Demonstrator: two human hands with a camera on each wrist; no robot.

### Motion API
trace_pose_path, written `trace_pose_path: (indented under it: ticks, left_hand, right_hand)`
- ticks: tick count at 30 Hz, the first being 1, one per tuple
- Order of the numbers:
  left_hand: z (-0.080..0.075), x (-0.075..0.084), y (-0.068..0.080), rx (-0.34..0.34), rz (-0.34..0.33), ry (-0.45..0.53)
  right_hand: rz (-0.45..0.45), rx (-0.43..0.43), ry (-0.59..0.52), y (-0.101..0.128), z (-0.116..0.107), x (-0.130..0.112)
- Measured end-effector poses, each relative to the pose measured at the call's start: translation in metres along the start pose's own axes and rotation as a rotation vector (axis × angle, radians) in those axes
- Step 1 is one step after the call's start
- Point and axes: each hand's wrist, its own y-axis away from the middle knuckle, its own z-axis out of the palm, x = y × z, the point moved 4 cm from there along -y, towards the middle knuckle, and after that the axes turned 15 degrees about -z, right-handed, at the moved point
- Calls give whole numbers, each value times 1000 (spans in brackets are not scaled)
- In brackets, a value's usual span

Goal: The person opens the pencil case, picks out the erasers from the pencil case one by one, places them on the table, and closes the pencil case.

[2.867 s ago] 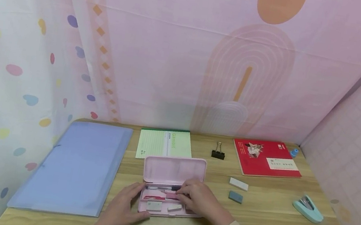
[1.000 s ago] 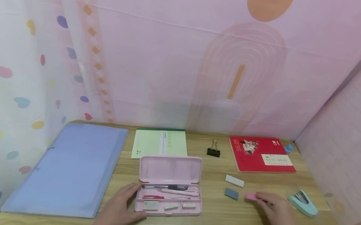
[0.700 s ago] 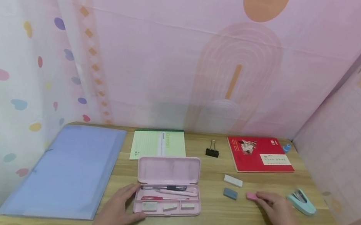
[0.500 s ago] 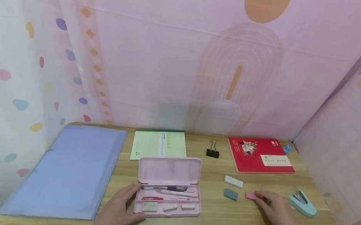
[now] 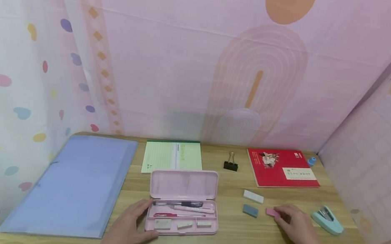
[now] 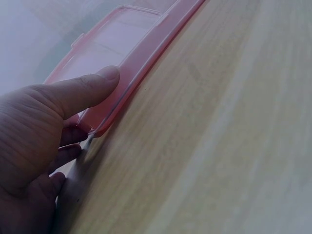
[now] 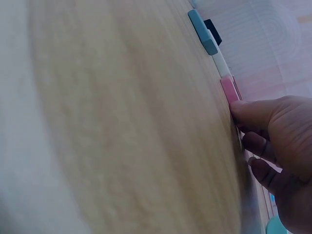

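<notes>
A pink pencil case (image 5: 182,223) lies with its lid up, holding black, pink and red pens and several small whitish erasers in its front compartments. My left hand (image 5: 128,226) grips its left end, the thumb (image 6: 90,90) along the front side and the other fingers at the end wall. To the right of the case, my right hand (image 5: 295,225) pinches a pink eraser (image 5: 271,212) between thumb and fingertips. That eraser (image 7: 229,88) is at the tabletop, its right end hidden by the fingers. A blue-grey eraser (image 5: 250,210) and a white eraser (image 5: 253,196) lie just left of it.
A blue folder (image 5: 76,184) covers the table's left side. Behind the case is a green notepad (image 5: 171,156), with a black binder clip (image 5: 230,166) to its right. A red book (image 5: 281,168), small blue object (image 5: 311,161) and mint stapler (image 5: 328,220) are at right.
My right hand has taken the pink eraser out of the pencil case and carried it right to the table beside the blue-grey eraser. My left hand has stayed at the case.
</notes>
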Motion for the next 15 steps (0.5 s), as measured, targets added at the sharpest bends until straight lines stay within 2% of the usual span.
trace_pose_path:
  ticks: [8, 11, 15]
  left_hand:
    - [-1, 1, 1, -3, 2, 10]
    - [-1, 1, 1, -5, 1, 12]
    - [-1, 1, 1, 3, 8, 18]
  right_hand:
    - [-17, 19, 14, 1, -4, -6]
    - [-45, 44, -3, 0, -8, -22]
    - [-114, 53, -37, -8, -7, -54]
